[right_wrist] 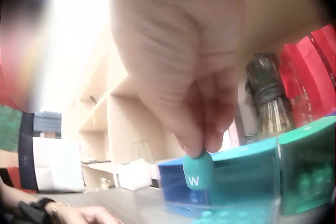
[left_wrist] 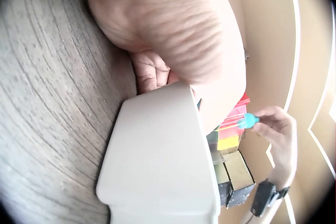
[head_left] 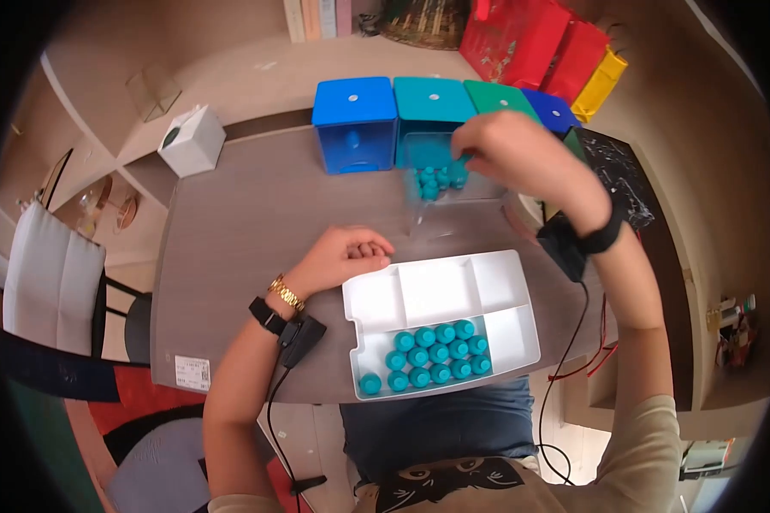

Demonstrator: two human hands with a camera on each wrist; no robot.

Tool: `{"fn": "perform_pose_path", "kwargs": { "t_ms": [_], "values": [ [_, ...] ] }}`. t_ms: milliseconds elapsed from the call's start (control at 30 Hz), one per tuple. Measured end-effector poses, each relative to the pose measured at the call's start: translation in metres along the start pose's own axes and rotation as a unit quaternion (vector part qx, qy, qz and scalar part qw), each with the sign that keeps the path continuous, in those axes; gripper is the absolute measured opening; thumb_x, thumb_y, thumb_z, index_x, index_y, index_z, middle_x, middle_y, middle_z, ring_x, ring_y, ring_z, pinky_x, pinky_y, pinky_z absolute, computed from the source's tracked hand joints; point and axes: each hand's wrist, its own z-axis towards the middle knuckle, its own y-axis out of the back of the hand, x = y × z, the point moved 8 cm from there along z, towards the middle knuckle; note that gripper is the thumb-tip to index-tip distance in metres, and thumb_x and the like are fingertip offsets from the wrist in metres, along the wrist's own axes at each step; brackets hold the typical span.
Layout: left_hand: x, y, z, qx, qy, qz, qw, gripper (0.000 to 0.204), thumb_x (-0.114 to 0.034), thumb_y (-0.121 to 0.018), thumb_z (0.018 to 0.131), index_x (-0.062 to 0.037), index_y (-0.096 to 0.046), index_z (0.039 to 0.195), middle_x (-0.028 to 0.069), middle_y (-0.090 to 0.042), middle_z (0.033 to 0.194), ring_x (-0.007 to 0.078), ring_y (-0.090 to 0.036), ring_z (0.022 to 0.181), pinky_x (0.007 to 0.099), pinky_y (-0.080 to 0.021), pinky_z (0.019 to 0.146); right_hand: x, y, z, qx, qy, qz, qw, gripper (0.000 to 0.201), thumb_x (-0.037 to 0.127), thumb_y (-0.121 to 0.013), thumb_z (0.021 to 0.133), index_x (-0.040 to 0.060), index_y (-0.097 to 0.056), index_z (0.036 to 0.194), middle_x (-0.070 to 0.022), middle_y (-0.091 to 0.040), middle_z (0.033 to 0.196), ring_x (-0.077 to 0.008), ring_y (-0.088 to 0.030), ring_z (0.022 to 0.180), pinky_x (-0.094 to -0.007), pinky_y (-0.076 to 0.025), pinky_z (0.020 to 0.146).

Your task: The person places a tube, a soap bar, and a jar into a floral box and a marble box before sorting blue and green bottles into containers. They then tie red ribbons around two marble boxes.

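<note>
My right hand pinches a small teal bottle-shaped piece marked with a white W between thumb and fingertips. It holds the piece over a clear drawer, which sits in front of the teal box with several similar teal pieces inside. The left hand rests on the table by the far left corner of a white divided tray, fingers loosely curled and holding nothing. Upright teal pieces stand in rows in the tray's near compartment.
A blue box, a green box and a dark blue box flank the teal one. Red bags and a yellow bag stand behind. A white tissue box is at the far left.
</note>
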Motion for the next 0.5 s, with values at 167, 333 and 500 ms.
{"fn": "perform_pose_path", "kwargs": {
  "t_ms": [167, 333, 500],
  "values": [
    [-0.001, 0.0, 0.0, 0.003, 0.006, -0.006, 1.0, 0.018, -0.018, -0.073, 0.094, -0.0069, -0.076, 0.108, -0.0015, -0.069, 0.088, 0.0013, -0.056, 0.072, 0.0194, -0.045, 0.063, -0.025, -0.071, 0.009, 0.111, -0.029, -0.034, 0.993, 0.015, 0.003, -0.071, 0.072, 0.0076, -0.073, 0.086, -0.0141, -0.072, 0.083, -0.0354, -0.071, 0.084, -0.0446, -0.055, 0.072],
    [0.0, -0.001, -0.001, 0.007, 0.011, -0.019, 1.0, 0.018, -0.018, -0.073, 0.094, -0.0063, -0.076, 0.108, -0.0013, -0.069, 0.089, 0.0013, -0.057, 0.073, 0.0192, -0.045, 0.063, -0.033, -0.103, 0.016, 0.151, -0.028, -0.063, 0.986, 0.016, 0.001, -0.068, 0.072, 0.0079, -0.072, 0.085, -0.0143, -0.072, 0.081, -0.0349, -0.071, 0.083, -0.0442, -0.055, 0.07],
    [0.0, -0.001, 0.0, 0.009, 0.0, -0.013, 1.0, 0.02, -0.019, -0.073, 0.094, -0.0061, -0.075, 0.109, -0.0021, -0.069, 0.089, 0.001, -0.056, 0.073, 0.0195, -0.045, 0.062, -0.029, -0.104, 0.02, 0.131, -0.006, -0.071, 0.989, 0.009, 0.002, -0.066, 0.078, 0.004, -0.074, 0.082, -0.0191, -0.072, 0.085, -0.0375, -0.072, 0.082, -0.0451, -0.057, 0.068]
  ]
}}
